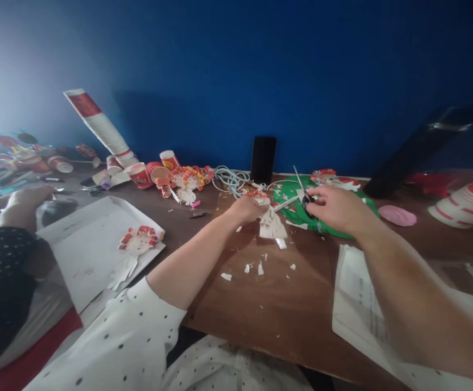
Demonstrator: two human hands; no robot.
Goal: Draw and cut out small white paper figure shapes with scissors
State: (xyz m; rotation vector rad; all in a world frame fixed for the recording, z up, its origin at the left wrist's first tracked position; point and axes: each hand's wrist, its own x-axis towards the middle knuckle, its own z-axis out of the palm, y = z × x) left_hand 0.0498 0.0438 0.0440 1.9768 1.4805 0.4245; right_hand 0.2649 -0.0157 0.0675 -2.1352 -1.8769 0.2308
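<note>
Head view: the fringed paper piece hangs just below the left hand's fingers, its white strips splayed over the brown table. From where I stand, the left hand pinches its upper edge narrowly; the right hand is curled around the dark handles of the scissors, one blade tilted up beyond the fingers. How far the blades are parted: cannot tell. Nearer the wearer than both hands: loose scraps. Beneath and beyond the right fingers: green sheet, littered with cuttings. Beyond the left fingers: pale cable.

Risks (my judgement): a cut run too deep could sever a strip; a blade closing near the left fingertips could nick them; a sweeping wrist could scatter scraps.
</note>
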